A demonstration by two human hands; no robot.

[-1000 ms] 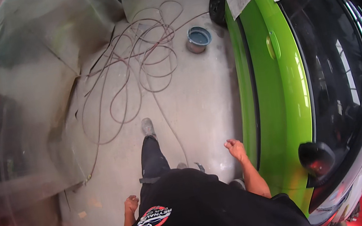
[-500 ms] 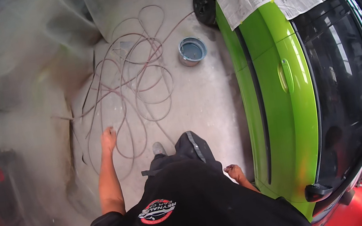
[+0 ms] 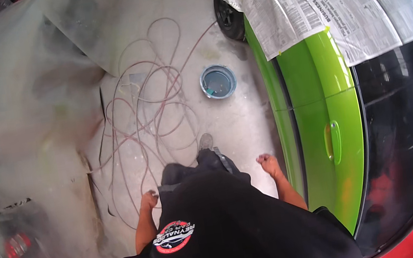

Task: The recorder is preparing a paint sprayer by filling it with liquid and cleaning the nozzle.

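From here, my left grip [image 3: 148,199] hangs beside dark trousers [image 3: 180,173], right grip [image 3: 269,165] near the green car door [image 3: 320,165]; whether spread, I cannot tell.

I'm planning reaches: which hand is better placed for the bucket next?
Probably the right hand: it appears closer to the bucket, ahead on the floor; the left hand looks farther off.

Wide head-worn fisheye view, steeply down from close above torso [image 3: 233,227] to floor [image 3: 244,128].

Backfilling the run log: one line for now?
left hand: nothing seen held | right hand: nothing seen held, beside green car | bucket: on floor | hose: looped on floor
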